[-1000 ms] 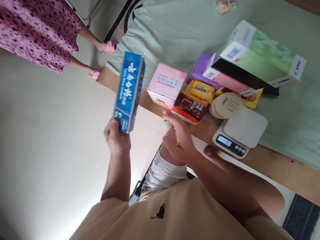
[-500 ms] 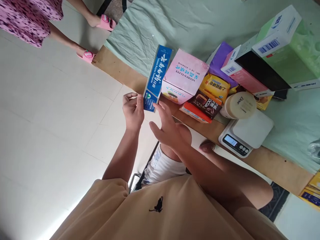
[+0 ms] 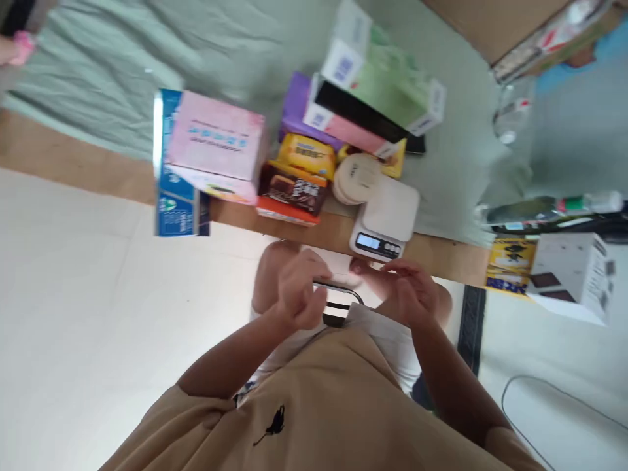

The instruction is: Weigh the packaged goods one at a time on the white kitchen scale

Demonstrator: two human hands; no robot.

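While blur hides detail, left hand [image 3: 299, 294] grip curled, right hand [image 3: 412, 294] too — both touch phone [image 3: 336, 286] — clamp unclear

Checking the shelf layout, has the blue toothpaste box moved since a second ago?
Yes. The blue toothpaste box left the left hand and now lies against the pink box.

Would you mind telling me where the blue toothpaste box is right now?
In the head view, the blue toothpaste box sits at the left end of the row of goods, against the pink box, overhanging the wooden table edge.
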